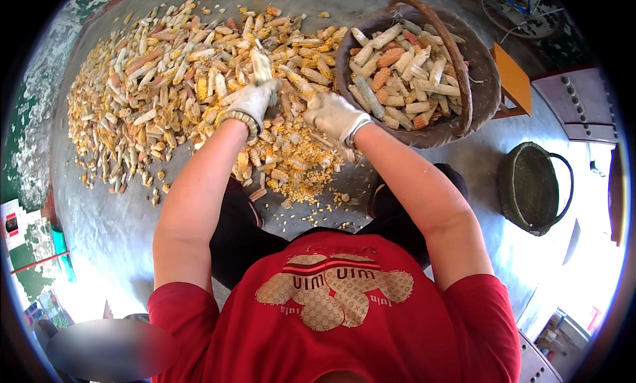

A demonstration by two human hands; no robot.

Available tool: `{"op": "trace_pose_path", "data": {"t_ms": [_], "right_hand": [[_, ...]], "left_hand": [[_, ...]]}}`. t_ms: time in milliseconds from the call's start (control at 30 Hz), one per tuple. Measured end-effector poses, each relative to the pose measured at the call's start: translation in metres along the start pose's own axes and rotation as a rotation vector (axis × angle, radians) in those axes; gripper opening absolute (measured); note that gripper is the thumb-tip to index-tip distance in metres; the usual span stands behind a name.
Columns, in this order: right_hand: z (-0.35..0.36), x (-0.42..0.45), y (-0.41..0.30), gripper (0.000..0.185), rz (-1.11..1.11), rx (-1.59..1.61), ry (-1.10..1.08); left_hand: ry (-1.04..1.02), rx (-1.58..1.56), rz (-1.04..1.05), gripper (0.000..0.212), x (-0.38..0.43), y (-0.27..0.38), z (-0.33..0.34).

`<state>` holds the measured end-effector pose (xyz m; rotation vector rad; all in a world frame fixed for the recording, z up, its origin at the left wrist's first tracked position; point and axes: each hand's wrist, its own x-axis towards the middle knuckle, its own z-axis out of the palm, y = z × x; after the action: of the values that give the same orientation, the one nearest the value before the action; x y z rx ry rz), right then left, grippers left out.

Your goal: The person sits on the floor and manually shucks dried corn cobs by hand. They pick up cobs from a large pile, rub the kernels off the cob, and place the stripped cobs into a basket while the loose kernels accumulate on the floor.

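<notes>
A wide heap of corn cobs (144, 75) lies on the floor before me, some bare and some with yellow kernels. My left hand (253, 100), in a pale work glove, is over the middle of the heap, with a whitish cob (261, 65) extending from its fingers; blur hides how firmly it is held. To the right, my gloved right hand (335, 115) is closed around the near end of a partly kernelled cob (297, 81). Loose yellow kernels (310, 181) and cob pieces lie below both hands, between my feet.
A large woven basket (422, 140) with an arched handle holds bare cobs at my right. Farther right stand a dark handled basket (531, 189), an orange wooden stool (514, 85) and a drawered cabinet (576, 102). A bicycle (521, 10) is at the upper right. A blurred shape (112, 350) is at lower left.
</notes>
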<state>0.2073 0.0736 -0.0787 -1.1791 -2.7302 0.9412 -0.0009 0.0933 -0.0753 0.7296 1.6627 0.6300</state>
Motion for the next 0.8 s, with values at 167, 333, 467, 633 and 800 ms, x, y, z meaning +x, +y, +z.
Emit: {"op": "trace_pose_path", "data": {"t_ms": [167,333,467,633,800], "right_hand": [[0.035,-0.011,0.01,0.013,-0.1,-0.188,-0.098],[0.023,-0.026,0.017,0.025,0.103,0.308,0.107],[0.036,-0.034,0.03,0.042,0.179,0.189,0.02],[0.065,-0.036,0.031,0.07,-0.106,0.157,0.117],[0.052,-0.039,0.003,0.071,-0.218,0.393,-0.093]], "left_hand": [[-0.41,0.625,0.08,0.075,-0.013,0.016,0.058],[-0.33,0.304,0.844,0.082,-0.036,0.057,0.079],[-0.387,0.504,0.546,0.068,-0.023,0.036,-0.003],[0.039,0.413,-0.152,0.062,0.019,-0.114,-0.16],[0.492,0.08,-0.384,0.079,0.01,-0.326,-0.233]]}}
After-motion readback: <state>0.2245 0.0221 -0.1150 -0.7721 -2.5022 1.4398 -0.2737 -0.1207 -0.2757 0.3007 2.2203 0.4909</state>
